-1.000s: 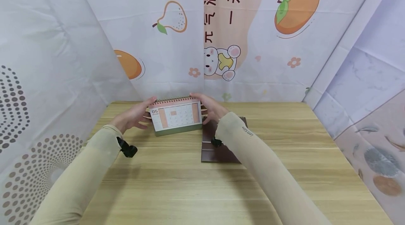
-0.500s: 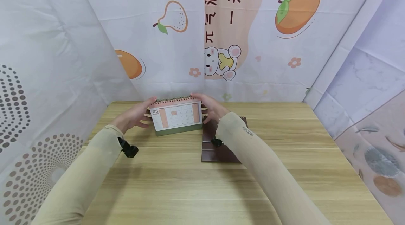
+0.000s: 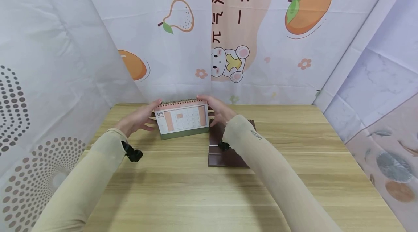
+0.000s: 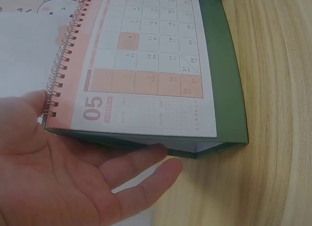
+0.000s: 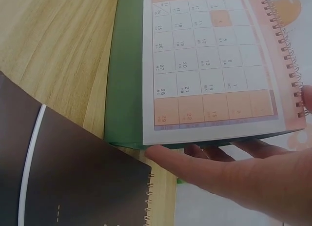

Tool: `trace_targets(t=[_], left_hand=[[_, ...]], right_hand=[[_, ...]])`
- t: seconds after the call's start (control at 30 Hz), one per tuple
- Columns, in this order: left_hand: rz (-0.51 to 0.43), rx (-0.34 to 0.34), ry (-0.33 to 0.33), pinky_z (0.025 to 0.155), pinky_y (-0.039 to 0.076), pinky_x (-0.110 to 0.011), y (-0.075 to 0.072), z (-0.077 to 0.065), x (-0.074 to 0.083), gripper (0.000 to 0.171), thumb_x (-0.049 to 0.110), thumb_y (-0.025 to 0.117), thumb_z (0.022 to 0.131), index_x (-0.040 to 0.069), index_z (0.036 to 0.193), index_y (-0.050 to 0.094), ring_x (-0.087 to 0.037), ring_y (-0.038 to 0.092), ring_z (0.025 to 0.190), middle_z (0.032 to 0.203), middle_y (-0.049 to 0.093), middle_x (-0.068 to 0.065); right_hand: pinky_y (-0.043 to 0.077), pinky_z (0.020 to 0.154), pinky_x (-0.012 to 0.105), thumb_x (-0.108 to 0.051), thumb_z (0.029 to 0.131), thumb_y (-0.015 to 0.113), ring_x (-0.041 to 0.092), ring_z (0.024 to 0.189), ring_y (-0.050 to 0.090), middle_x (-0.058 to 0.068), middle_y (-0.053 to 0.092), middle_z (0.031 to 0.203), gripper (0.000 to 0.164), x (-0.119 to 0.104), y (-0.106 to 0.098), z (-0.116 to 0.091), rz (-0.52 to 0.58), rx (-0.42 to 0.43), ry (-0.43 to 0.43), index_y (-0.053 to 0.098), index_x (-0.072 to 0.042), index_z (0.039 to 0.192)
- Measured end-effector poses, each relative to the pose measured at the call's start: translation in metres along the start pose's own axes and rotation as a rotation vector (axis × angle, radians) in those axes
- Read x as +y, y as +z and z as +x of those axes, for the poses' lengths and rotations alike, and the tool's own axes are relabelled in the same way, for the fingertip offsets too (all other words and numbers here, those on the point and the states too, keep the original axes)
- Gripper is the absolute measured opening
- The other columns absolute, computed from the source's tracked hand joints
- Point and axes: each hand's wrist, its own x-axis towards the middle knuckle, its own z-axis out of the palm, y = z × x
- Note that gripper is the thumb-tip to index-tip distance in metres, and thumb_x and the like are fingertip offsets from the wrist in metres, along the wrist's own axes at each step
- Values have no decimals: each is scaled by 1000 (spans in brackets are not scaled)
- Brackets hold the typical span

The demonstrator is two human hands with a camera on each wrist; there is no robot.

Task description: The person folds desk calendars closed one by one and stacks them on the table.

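Observation:
A spiral-bound desk calendar (image 3: 184, 117) with a green base stands tented on the table, its page marked 05 facing forward. My left hand (image 3: 138, 117) holds its left upper corner. In the left wrist view one digit lies at the spiral rings (image 4: 56, 84), while other fingers (image 4: 134, 170) extend along the open side. My right hand (image 3: 220, 110) holds the opposite end. Its upper digit reaches the top rings, and the other fingers (image 5: 195, 167) lie along the side edge. Beneath the right wrist lies a dark brown spiral-bound item (image 3: 217, 156), partly hidden by the sleeve.
The wooden table (image 3: 183, 195) ends at the back against a printed fabric curtain (image 3: 183, 58), close behind the calendar. More fabric walls (image 3: 49, 79) rise on both sides. Each wrist wears a small black camera (image 3: 132, 153).
Both hands and the calendar keep practically the same position. Only a very slight shift of the head view shows.

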Motion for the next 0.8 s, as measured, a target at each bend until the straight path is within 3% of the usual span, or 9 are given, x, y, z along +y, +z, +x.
trace_targets(t=[0.43,0.8], left_hand=[[10,13,10,108,39,-60,0,-1,1,92,70,28,101,-4,155,26,-47,39,139,152,35,-31],[50,-5,-3,105,43,-60,-4,-3,5,89,67,27,103,-4,157,23,-49,36,141,156,30,-33]], right_hand=[[24,106,77,-56,89,68,39,141,34,14,36,154,81,2,1,-2,-13,-4,-6,37,-17,153],[23,105,79,-59,89,67,39,140,35,15,37,153,84,2,0,0,-36,-4,-7,34,-18,155]])
